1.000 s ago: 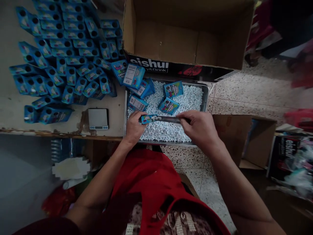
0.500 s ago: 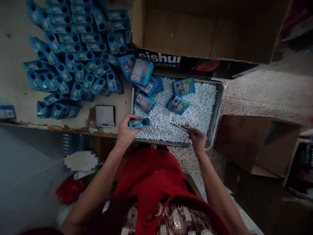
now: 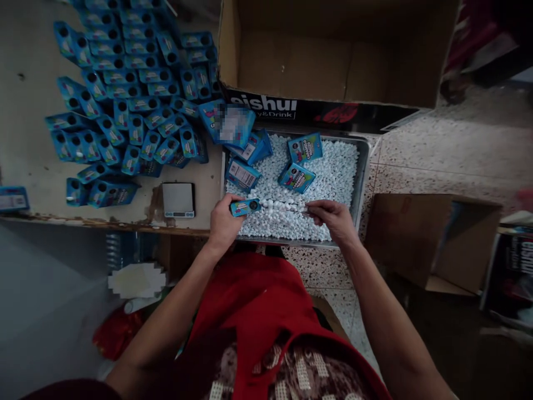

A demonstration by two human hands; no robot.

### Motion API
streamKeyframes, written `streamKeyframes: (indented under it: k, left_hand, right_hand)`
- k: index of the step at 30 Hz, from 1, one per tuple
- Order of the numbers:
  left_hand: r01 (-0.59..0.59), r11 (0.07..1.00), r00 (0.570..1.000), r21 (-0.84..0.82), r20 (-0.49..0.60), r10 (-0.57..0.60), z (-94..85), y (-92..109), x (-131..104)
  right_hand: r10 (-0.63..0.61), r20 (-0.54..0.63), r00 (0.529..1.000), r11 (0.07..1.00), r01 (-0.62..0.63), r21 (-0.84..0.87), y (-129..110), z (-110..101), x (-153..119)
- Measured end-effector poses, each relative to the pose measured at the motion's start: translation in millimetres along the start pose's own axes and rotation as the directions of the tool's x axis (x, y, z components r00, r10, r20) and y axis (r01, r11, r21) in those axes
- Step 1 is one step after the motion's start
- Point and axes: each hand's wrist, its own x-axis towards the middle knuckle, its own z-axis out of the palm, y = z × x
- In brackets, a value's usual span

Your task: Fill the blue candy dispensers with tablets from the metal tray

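My left hand (image 3: 225, 222) is closed around a small blue candy box (image 3: 245, 207), its end with the round dark hole turned to the right. My right hand (image 3: 331, 219) grips a thin metal tool, apparently a narrow scoop (image 3: 287, 206), with white pellets along it. The tool's tip is close to the box's hole; whether they touch I cannot tell. Both hands are over a metal tray (image 3: 364, 166) full of small white pellets (image 3: 337, 166). Several blue boxes (image 3: 297, 176) lie on the pellets behind my hands.
Many blue boxes (image 3: 137, 105) stand crowded on the table at the left. A small digital scale (image 3: 179, 199) sits by the tray. A large open carton (image 3: 291, 66) stands behind the tray, and another carton (image 3: 403, 239) is at the right.
My right hand has raised the tool from the pellets and brought it level with the box, now carrying pellets. My left hand with the box has shifted slightly right.
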Motion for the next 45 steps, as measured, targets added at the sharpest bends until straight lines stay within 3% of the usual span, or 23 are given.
streamKeyframes:
  k: [4,8,10,13,15,17,20,23,26,29,32,37,40,42,43,45]
  left_hand:
    - [-0.08,0.997,0.996,0.018,0.046,0.079,8.9,12.3,0.5]
    - [-0.153,0.986,0.985,0.06,0.085,0.148,20.3,16.5,-1.2]
    - [-0.154,0.986,0.985,0.062,0.089,0.148,24.7,15.7,-0.8]
    - [-0.11,0.994,0.991,0.013,0.072,0.109,27.5,10.8,2.4]
    - [-0.06,0.994,0.995,-0.089,0.068,0.066,26.9,5.1,5.5]
    - [-0.004,0.96,0.996,-0.28,0.089,0.03,24.9,-1.7,7.8]
    - [0.108,0.825,0.988,-0.555,0.153,-0.027,20.3,-11.5,7.5]
    - [0.174,0.778,0.978,-0.604,0.2,-0.063,14.0,-18.5,2.7]
    - [0.161,0.82,0.98,-0.55,0.186,-0.068,6.3,-22.2,-3.2]
    - [0.113,0.85,0.992,-0.514,0.103,-0.07,1.8,-22.6,-6.4]
    - [0.082,0.89,0.995,-0.449,0.083,-0.05,6.0,-17.5,-5.8]
    - [0.001,0.976,0.998,-0.22,0.056,0.012,20.0,3.7,-1.5]
    - [-0.07,0.993,0.997,-0.091,0.028,0.073,22.9,14.1,-1.4]
    - [-0.102,0.994,0.994,-0.045,0.029,0.104,23.4,17.1,-2.3]
    - [-0.119,0.992,0.992,-0.036,0.036,0.12,23.9,17.3,-2.9]
    - [-0.152,0.988,0.987,-0.037,0.04,0.153,26.1,15.5,-4.1]
  right_hand:
    - [-0.08,0.02,0.997,0.95,0.082,-0.3,-54.8,3.2,-18.7]
    - [-0.291,0.071,0.954,0.689,0.26,-0.676,-101.6,25.0,-37.6]
    - [-0.351,0.128,0.928,0.576,0.322,-0.752,-119.5,34.4,-48.5]
    - [-0.376,0.114,0.92,0.563,0.324,-0.76,-123.1,25.2,-65.2]
    - [-0.361,-0.008,0.932,0.617,0.233,-0.751,-99.9,-1.2,-73.0]
    - [-0.304,-0.201,0.931,0.673,0.061,-0.737,-56.1,-34.4,-73.0]
    - [-0.16,-0.475,0.865,0.774,-0.189,-0.604,25.4,-59.5,-50.2]
    - [-0.039,-0.46,0.887,0.92,-0.148,-0.364,85.2,-26.7,-6.5]
    - [0.006,-0.334,0.942,0.992,-0.048,-0.117,101.6,25.6,30.3]
    - [0.056,-0.288,0.956,0.998,-0.043,0.05,90.4,39.3,35.9]
    - [0.12,-0.265,0.957,0.988,-0.09,0.122,69.9,16.1,12.9]
    - [0.148,-0.123,0.981,0.985,-0.135,0.109,24.0,-15.1,-21.6]
    - [0.053,-0.045,0.998,0.998,-0.055,-0.039,-11.7,-15.3,-25.3]
    - [-0.057,-0.015,0.998,0.969,0.051,-0.241,-39.0,-7.4,-28.0]
    - [-0.132,0.0,0.991,0.922,0.123,-0.367,-53.2,-0.1,-30.5]
    - [-0.278,0.065,0.958,0.743,0.257,-0.618,-81.2,21.8,-38.0]
